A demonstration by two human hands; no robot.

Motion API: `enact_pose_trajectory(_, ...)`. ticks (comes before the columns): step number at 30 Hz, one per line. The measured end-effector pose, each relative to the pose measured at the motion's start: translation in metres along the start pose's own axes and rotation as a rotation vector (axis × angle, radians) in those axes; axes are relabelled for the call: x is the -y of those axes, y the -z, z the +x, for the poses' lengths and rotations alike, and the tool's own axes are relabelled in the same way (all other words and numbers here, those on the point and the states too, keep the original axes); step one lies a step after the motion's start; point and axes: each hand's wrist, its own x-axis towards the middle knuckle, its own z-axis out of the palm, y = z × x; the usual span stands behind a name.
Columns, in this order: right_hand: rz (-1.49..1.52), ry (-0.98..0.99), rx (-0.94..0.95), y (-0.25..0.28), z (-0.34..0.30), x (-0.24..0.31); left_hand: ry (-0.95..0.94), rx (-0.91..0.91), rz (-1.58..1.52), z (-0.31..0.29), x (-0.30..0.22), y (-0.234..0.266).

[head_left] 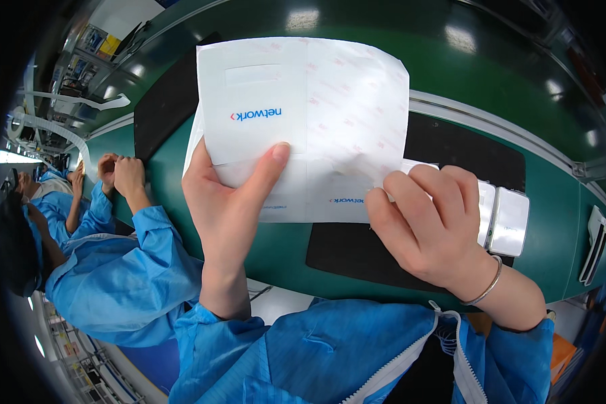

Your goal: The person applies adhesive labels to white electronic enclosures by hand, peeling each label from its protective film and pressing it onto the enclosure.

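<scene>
My left hand (232, 192) grips a white label sheet (357, 101) by its near left part, the thumb lying flat on top and the other fingers behind it. Blue print shows upside down on its panels, and faint pink marks cover the glossy part at right. More white paper shows behind the sheet's left edge. At its lower right corner, the fingers of my right hand (431, 222) are curled and pinched together. A blurred, see-through patch lies beside these fingertips; whether it is a lifted film, I cannot tell. A metal bangle circles my right wrist.
White box-shaped devices (510, 222) stand on a black mat (464, 145) beyond my right hand, partly hidden by it. The green bench (552, 256) has a metal rail along its far side. A white slotted object (594, 246) lies far right. Co-workers in blue sleeves (114, 283) sit at left.
</scene>
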Motion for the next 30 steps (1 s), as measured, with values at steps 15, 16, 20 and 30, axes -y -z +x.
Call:
enact_pose_trajectory(15,0.312,-0.278,0.055,-0.004,0.019,-0.006,-0.038,0.007,-0.161,-0.015,0.002,0.000)
enact_pose_trajectory(16,0.315,-0.274,0.050,-0.005,0.018,-0.004,-0.022,0.018,-0.176,-0.017,0.002,0.001)
enact_pose_trajectory(20,0.316,-0.226,0.098,-0.008,0.019,-0.007,0.007,0.030,-0.233,-0.016,0.008,0.001)
enact_pose_trajectory(30,0.188,0.045,-0.105,0.014,0.001,0.025,0.053,-0.059,0.018,0.029,0.028,0.022)
